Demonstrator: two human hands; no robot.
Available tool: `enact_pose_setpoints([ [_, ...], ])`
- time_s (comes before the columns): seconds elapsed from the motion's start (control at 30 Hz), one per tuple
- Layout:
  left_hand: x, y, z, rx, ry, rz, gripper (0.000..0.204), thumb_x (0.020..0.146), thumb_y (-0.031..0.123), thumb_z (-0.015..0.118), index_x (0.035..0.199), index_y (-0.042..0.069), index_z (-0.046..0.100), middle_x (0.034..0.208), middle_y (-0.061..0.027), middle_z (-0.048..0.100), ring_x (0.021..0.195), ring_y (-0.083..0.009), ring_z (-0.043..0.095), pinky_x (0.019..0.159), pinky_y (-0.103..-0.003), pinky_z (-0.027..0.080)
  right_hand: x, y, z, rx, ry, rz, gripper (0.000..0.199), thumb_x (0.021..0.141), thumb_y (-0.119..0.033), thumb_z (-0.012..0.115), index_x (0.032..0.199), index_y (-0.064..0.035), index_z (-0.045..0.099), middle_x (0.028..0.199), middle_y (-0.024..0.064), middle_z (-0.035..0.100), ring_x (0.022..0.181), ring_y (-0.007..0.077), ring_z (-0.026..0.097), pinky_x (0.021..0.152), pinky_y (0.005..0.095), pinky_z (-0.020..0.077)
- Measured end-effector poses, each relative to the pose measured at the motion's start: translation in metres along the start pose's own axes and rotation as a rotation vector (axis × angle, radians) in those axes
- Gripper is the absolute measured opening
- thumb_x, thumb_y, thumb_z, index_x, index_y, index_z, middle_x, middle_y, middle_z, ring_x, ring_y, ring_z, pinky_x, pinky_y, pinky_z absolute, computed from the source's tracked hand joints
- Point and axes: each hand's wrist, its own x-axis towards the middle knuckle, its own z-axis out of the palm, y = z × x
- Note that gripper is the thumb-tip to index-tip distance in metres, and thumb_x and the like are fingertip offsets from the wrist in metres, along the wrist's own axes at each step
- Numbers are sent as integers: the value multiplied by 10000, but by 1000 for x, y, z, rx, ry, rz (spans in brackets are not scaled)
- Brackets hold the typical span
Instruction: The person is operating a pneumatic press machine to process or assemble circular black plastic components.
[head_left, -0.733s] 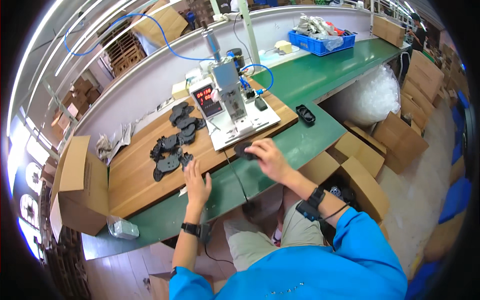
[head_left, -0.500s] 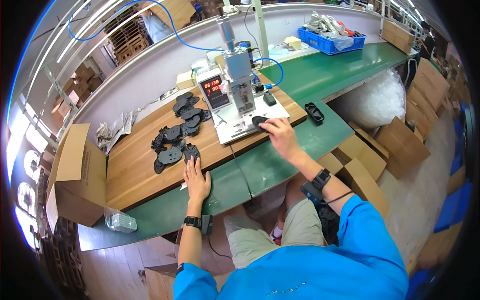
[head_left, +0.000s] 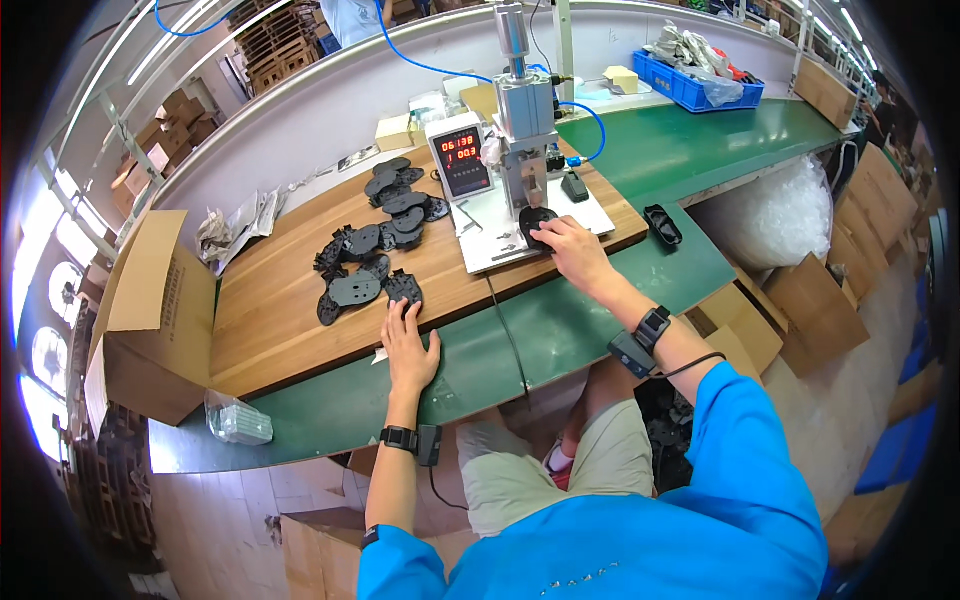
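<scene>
Fingers of my right hand (head_left: 578, 250) are closed on a dark rounded plastic shell (head_left: 534, 222). It lies on the white base plate (head_left: 592, 213) of a bench press (head_left: 527, 110), right beneath the press head. My left hand (head_left: 410, 352) rests at the front edge of the wooden board, fingers stretched out. Its fingertips touch the near edge of a black plastic part (head_left: 405, 287). More such black shells (head_left: 356, 290) lie in an uneven row behind it, some overlapping. A control box (head_left: 460, 158) with a lit red display stands left of the press.
An open cardboard box (head_left: 160, 320) and a clear plastic tray (head_left: 240, 420) are at the left. Right of the board lies another black shell (head_left: 663, 228) on the green bench. A blue crate (head_left: 690, 85) stands at the back right. Flattened cartons (head_left: 810, 310) lean beside the bench.
My right hand has pushed the shell farther back, from the plate's front part to under the press head. My left hand stays by the same black part. The whole view has shifted slightly.
</scene>
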Motion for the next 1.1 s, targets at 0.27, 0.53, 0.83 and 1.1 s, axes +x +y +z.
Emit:
enact_pose_setpoints([
  [0.27,-1,3,-1,-67,66,-41,629,858,123,738,1453,64,542,1574,-193,440,1453,-428,427,1237,-522,333,12,-1,-14,-10,-174,8,357,853,22,647,1177,-98,735,1102,79,687,1085,326,678,895,468,606],
  [0.53,-4,-24,17,62,188,90,613,827,86,684,1434,61,602,1594,-207,481,1520,-422,402,1262,-533,317,8,-9,1,-112,-101,31,267,895,-3,619,1120,-115,709,1074,100,691,1073,341,696,846,494,614],
  [0.83,-5,-15,10,164,228,133,430,865,87,703,1290,142,738,1210,-129,597,1253,-326,564,1252,-521,315,11,2,7,-175,-70,-24,339,855,-2,682,1165,-135,720,1097,82,744,1081,344,707,931,481,590],
  [1.1,-7,-7,10,156,251,98,379,886,183,798,1261,140,757,1240,-117,605,1194,-331,563,1085,-485,421,8,2,6,-177,-88,-26,373,829,20,691,1169,-129,724,1087,85,750,1079,348,706,924,481,592],
])
